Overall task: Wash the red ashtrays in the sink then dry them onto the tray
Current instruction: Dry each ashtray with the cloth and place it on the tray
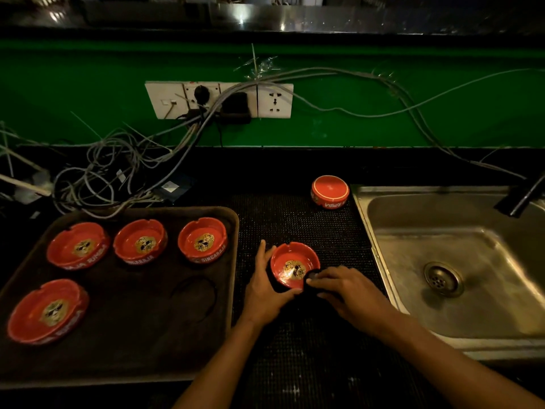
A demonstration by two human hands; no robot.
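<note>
We had one red ashtray (pixel 295 265) upright on the black ribbed mat (pixel 298 219) in the lower middle of the frame, between the tray (pixel 177 335) at lower left and the sink (pixel 460 261) at right. Our left hand (pixel 265 293) cupped its near-left side, fingers fairly straight along the wall and thumb under the near rim. Our right hand (pixel 345 287) lay curled over a dark cloth (pixel 312 280) at the near-right rim, seemingly pinching it; the dimness hid the fingertips, so we could not be sure.

Four ashtrays (pixel 141 242) sat face up on the tray, well apart from one another. A fifth (pixel 330 191) stood upside down near the sink's upper-left corner.

We judged the ashtray rigid and glossy, perhaps glass or glazed, so fairly heavy for its size, breakable, and slippery if wet. The outer wall looked the safest hold, thumb and fingers opposed across the bowl, or hooked into a rim notch, rather than on the slick inside.
</note>
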